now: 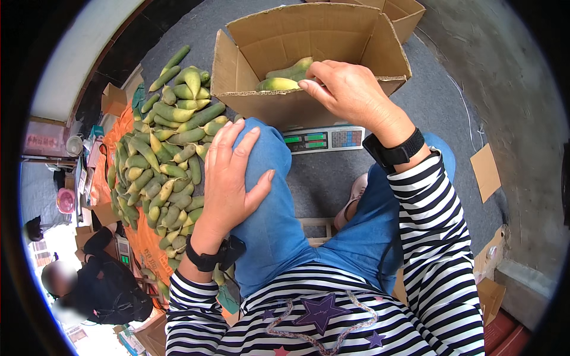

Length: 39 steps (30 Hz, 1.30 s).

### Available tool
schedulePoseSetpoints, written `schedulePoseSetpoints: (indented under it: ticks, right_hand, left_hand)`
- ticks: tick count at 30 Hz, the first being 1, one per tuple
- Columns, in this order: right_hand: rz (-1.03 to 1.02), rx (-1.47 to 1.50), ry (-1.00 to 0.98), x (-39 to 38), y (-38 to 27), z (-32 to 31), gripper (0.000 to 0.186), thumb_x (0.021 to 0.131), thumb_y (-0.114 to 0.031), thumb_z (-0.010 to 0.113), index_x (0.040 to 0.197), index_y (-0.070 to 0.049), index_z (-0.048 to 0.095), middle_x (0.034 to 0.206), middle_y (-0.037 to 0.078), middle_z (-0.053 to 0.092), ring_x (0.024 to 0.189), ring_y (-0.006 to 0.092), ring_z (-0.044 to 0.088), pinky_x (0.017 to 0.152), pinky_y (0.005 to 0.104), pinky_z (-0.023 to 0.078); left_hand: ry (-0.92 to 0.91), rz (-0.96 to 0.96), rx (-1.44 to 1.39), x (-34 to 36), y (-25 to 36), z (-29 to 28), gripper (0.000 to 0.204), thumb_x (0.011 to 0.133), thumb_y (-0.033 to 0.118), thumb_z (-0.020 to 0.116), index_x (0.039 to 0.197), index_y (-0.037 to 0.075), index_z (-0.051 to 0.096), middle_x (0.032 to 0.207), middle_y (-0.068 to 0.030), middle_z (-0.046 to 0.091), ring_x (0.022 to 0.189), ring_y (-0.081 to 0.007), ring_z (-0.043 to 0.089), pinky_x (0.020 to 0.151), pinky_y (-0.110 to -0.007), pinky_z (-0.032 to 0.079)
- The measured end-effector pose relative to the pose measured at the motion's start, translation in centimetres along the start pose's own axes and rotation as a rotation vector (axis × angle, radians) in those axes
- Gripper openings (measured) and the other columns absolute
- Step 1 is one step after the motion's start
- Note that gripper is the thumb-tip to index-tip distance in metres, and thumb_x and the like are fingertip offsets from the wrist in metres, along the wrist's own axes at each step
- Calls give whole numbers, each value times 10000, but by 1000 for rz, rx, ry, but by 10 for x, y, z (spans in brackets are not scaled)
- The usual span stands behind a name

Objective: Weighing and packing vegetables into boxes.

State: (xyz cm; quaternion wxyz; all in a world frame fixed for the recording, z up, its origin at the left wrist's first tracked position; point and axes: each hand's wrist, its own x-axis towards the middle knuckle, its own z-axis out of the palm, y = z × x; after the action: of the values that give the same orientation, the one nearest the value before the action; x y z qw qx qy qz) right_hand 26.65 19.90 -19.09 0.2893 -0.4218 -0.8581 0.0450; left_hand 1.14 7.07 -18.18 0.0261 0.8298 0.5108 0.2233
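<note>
My left hand (230, 169) lies flat on my left knee, fingers spread, holding nothing. Over the near edge of an open cardboard box (309, 107) hangs my right hand (350, 89), its fingers loosely bent and the thumb apart from them; I see nothing held. Beside its fingertips, inside the box, are a green radish (288, 72) and a paler yellow-green one (278, 85). The near wall hides the rest of the inside. Under the box sits a digital scale (323, 140) with lit green displays and a keypad. A big heap of green radishes (169, 154) lies to my left.
Orange sheeting (145, 246) lies under and beside the heap. Another person in dark clothes (116, 291) is at the lower left, near a second scale (123, 252). Another cardboard box (404, 15) stands at the back, and a cardboard piece (485, 172) lies by the right wall.
</note>
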Motion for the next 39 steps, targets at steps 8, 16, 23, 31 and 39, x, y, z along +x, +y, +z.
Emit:
schedulePoseSetpoints:
  ticks: [8, 16, 23, 31, 39]
  right_hand:
    - [17, 18, -69, 2, -4, 2, 316, 992, -362, 585, 1023, -54, 653, 842, 146, 686, 790, 351, 673, 691, 450, 534]
    - [19, 47, -84, 1, -5, 2, 339, 994, -348, 588, 1106, -32, 633, 877, 173, 698, 812, 354, 680, 712, 445, 536]
    - [12, 13, -142, 7, -8, 3, 321, 998, -330, 583, 1084, -26, 637, 904, 188, 699, 828, 369, 676, 722, 448, 536]
    - [20, -8, -165, 6, -12, 5, 348, 1006, -363, 562, 1057, -32, 657, 894, 184, 698, 829, 364, 678, 726, 446, 540]
    - [17, -38, -209, 8, -17, 10, 348, 1011, -362, 552, 1038, -30, 654, 896, 184, 691, 826, 363, 674, 728, 446, 538]
  left_hand:
    - [14, 17, -32, 2, -2, -1, 688, 786, 254, 764, 1407, 84, 520, 1472, -183, 455, 1386, -412, 399, 1130, -521, 327]
    - [381, -302, -289, -5, -72, -74, 767, 941, 384, 621, 1555, 26, 333, 1570, -152, 401, 1446, -304, 395, 1198, -437, 276]
    - [-503, -921, 245, -39, -203, -51, 684, 875, 513, 677, 1347, 33, 556, 1231, -235, 667, 1134, -374, 649, 1081, -444, 398]
    - [-999, -554, 8, -143, -127, 49, 649, 841, 366, 732, 1393, 90, 531, 1266, -187, 644, 1170, -353, 617, 1009, -469, 453]
    - [-922, -650, -37, -169, -109, 34, 647, 822, 324, 723, 1386, 69, 537, 1269, -188, 642, 1156, -357, 625, 974, -474, 488]
